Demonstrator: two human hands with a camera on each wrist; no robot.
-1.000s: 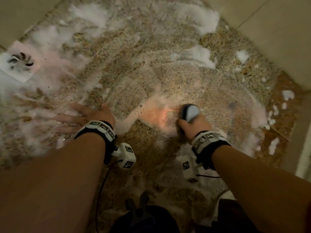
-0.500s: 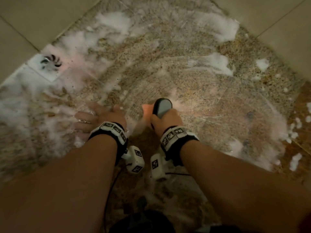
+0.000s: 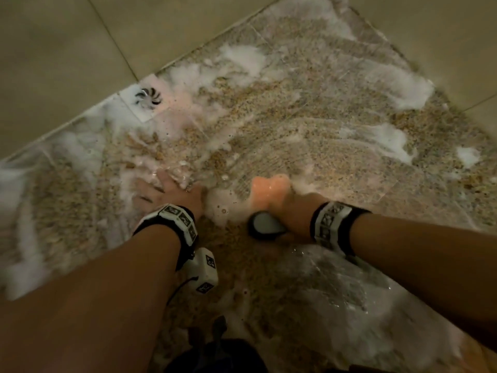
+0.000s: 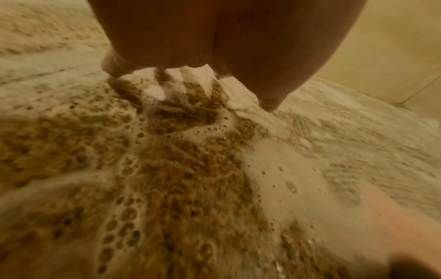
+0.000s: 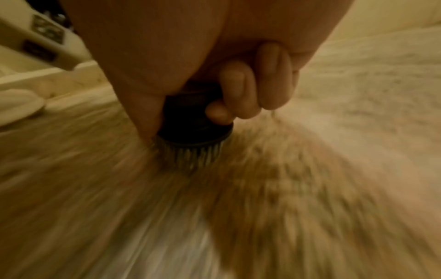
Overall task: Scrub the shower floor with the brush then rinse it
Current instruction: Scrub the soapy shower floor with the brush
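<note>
My right hand [image 3: 291, 211] grips a dark round scrub brush [image 3: 265, 224] with a grey top, its fingers curled round the body. In the right wrist view the brush [image 5: 193, 132] stands bristles-down on the speckled shower floor [image 5: 286, 188], and my curled fingers [image 5: 241, 94] wrap its black body. My left hand [image 3: 165, 191] lies flat on the soapy floor [image 3: 309, 130] just left of the brush, fingers spread into the foam. The left wrist view shows my palm [image 4: 214, 47] pressed down with fingertips buried in suds [image 4: 274, 179].
A white square drain cover [image 3: 148, 99] sits at the floor's far left edge. Beige tiled walls [image 3: 67, 63] close in at the back and right. White foam patches [image 3: 387, 141] lie across the floor. A dark shape [image 3: 215, 354] shows at the bottom edge.
My right hand has swept the brush leftward and back toward me, close beside the left hand. The left hand stays planted on the floor. My view has shifted left, bringing the drain inward.
</note>
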